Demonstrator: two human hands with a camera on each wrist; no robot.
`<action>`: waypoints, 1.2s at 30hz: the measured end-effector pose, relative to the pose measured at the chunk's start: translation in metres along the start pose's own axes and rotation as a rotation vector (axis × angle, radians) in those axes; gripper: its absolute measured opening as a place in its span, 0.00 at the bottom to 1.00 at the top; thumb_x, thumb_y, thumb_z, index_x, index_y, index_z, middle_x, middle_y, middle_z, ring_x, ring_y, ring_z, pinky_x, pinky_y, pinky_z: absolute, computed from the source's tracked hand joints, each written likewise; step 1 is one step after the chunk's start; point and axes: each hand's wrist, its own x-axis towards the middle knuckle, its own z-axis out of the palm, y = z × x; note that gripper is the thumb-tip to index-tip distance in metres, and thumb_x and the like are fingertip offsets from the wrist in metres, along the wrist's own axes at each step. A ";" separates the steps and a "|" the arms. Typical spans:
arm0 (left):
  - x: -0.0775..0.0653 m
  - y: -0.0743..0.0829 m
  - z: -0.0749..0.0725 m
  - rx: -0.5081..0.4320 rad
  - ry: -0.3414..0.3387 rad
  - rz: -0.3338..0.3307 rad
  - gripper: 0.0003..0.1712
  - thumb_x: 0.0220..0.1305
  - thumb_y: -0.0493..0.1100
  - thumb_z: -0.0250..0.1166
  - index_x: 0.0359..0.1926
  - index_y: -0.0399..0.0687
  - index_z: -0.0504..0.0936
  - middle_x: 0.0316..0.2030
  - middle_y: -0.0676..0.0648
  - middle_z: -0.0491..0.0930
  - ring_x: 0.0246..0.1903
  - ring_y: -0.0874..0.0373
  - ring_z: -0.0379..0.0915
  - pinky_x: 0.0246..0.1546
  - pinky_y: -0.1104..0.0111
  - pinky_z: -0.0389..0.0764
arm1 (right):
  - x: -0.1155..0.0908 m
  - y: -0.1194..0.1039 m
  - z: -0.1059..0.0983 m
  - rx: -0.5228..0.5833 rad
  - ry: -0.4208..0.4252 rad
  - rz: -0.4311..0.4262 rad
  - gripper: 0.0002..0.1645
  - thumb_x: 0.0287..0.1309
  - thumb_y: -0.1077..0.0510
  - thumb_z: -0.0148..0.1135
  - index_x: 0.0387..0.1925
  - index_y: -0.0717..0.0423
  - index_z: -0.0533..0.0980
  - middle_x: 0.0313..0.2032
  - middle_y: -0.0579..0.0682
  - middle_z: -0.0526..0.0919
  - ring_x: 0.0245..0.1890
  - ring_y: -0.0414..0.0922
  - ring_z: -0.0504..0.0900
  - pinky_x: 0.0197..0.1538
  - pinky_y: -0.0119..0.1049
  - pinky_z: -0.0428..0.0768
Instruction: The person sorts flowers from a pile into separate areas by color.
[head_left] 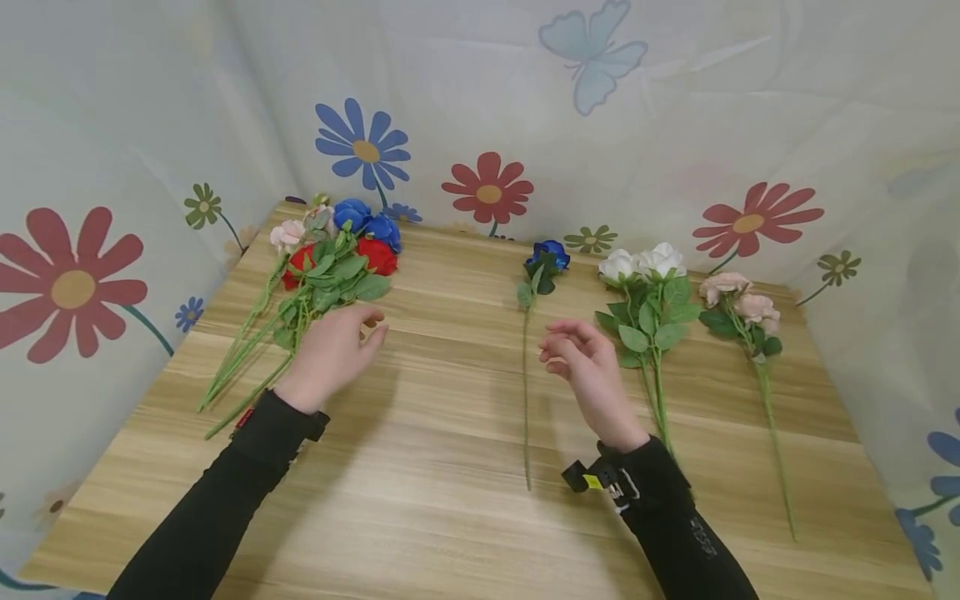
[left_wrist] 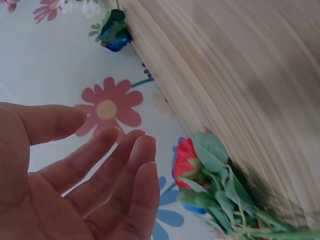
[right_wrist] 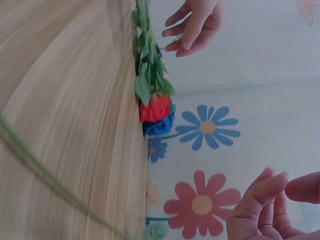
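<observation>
My left hand [head_left: 335, 350] hovers by the bunch of flowers on the left, its fingers loosely bent and nothing in them. That bunch has red roses [head_left: 377, 256], blue roses [head_left: 352, 215] and pale pink flowers [head_left: 287, 237], with green stems fanning toward the front. In the left wrist view the fingers [left_wrist: 120, 185] and thumb stand apart. Over the table right of a single blue rose [head_left: 551, 255], my right hand [head_left: 588, 367] has relaxed, slightly curled fingers. In the right wrist view its thumb and index finger [right_wrist: 265, 192] come close together, holding nothing.
White roses [head_left: 660, 261] lie right of my right hand, their stems partly behind the wrist. Farther right are pale pink flowers [head_left: 756, 310] on a long stem. A flower-printed curtain [head_left: 450, 67] borders the wooden table [head_left: 435, 517] at the back and sides.
</observation>
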 end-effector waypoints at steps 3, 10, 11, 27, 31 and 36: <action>-0.003 -0.011 -0.006 0.012 0.006 -0.028 0.18 0.72 0.44 0.59 0.55 0.36 0.82 0.46 0.36 0.86 0.31 0.46 0.81 0.27 0.61 0.76 | 0.001 -0.001 0.009 0.066 -0.034 0.015 0.11 0.73 0.64 0.49 0.54 0.58 0.70 0.36 0.41 0.80 0.38 0.38 0.79 0.42 0.27 0.80; -0.010 -0.037 -0.022 0.003 0.007 -0.126 0.21 0.73 0.44 0.58 0.56 0.32 0.80 0.43 0.31 0.85 0.28 0.44 0.81 0.24 0.62 0.74 | 0.005 0.000 0.026 0.089 -0.082 0.027 0.14 0.72 0.64 0.48 0.56 0.61 0.69 0.38 0.43 0.79 0.39 0.39 0.79 0.42 0.28 0.79; -0.011 -0.041 -0.025 0.003 0.007 -0.142 0.21 0.72 0.44 0.58 0.56 0.31 0.80 0.43 0.30 0.85 0.29 0.44 0.82 0.25 0.60 0.75 | 0.005 -0.001 0.028 0.086 -0.090 0.029 0.15 0.72 0.64 0.48 0.57 0.62 0.69 0.38 0.44 0.79 0.39 0.39 0.79 0.43 0.28 0.79; -0.020 -0.077 -0.037 0.127 -0.121 -0.296 0.26 0.71 0.49 0.56 0.50 0.25 0.75 0.43 0.24 0.81 0.32 0.35 0.79 0.27 0.54 0.77 | 0.003 -0.004 0.044 0.083 -0.150 0.016 0.12 0.72 0.63 0.49 0.54 0.59 0.70 0.38 0.45 0.79 0.39 0.41 0.79 0.44 0.30 0.79; -0.019 -0.081 -0.036 0.116 -0.182 -0.313 0.25 0.71 0.49 0.56 0.48 0.26 0.76 0.43 0.26 0.81 0.31 0.40 0.78 0.28 0.58 0.75 | 0.001 -0.001 0.046 0.085 -0.163 0.020 0.12 0.72 0.63 0.49 0.54 0.61 0.70 0.37 0.45 0.79 0.37 0.40 0.79 0.43 0.31 0.78; -0.019 -0.084 -0.035 0.099 -0.203 -0.314 0.20 0.69 0.48 0.58 0.39 0.30 0.77 0.33 0.32 0.81 0.25 0.46 0.73 0.24 0.63 0.70 | 0.000 0.002 0.047 0.089 -0.175 0.019 0.10 0.72 0.63 0.49 0.52 0.58 0.70 0.37 0.45 0.79 0.37 0.39 0.79 0.43 0.30 0.78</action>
